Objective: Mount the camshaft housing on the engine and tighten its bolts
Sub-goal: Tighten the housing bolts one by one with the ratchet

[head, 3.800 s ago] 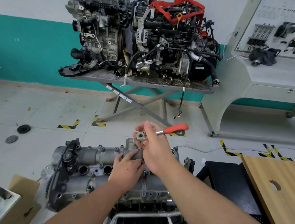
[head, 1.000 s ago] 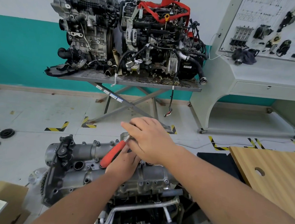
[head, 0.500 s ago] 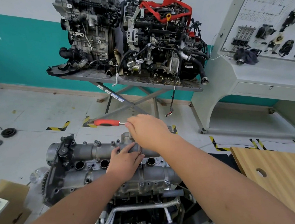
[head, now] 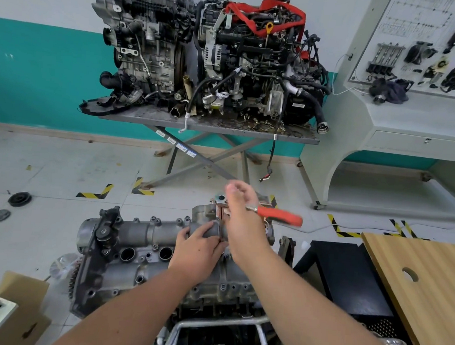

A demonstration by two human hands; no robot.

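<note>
- We see the camshaft housing (head: 144, 247) seated on top of the engine (head: 209, 320), low in the view at about 6 o'clock from the frame's centre, its long axis running from 9 toward 3 o'clock.
- Our right hand (head: 240, 214) is raised above the far edge of the housing and holds a ratchet wrench (head: 277, 215); the fingers are blurred, so we can say only that they curl about the tool near its head.
- The wrench's red handle points toward 3 o'clock, and its metal head sits at the 9 o'clock end, just past our fingertips.
- Our left hand (head: 197, 251) rests on the housing directly at 6 o'clock from the right hand, its fingers pinching a thin upright shaft below the wrench head; what the shaft ends in is hidden.
- Two more engines (head: 216, 59) stand on a metal folding table (head: 211, 124) at 12 o'clock.
- A wooden tabletop (head: 424, 283) lies at 3 o'clock, a cardboard box (head: 19, 316) at 8 o'clock.
</note>
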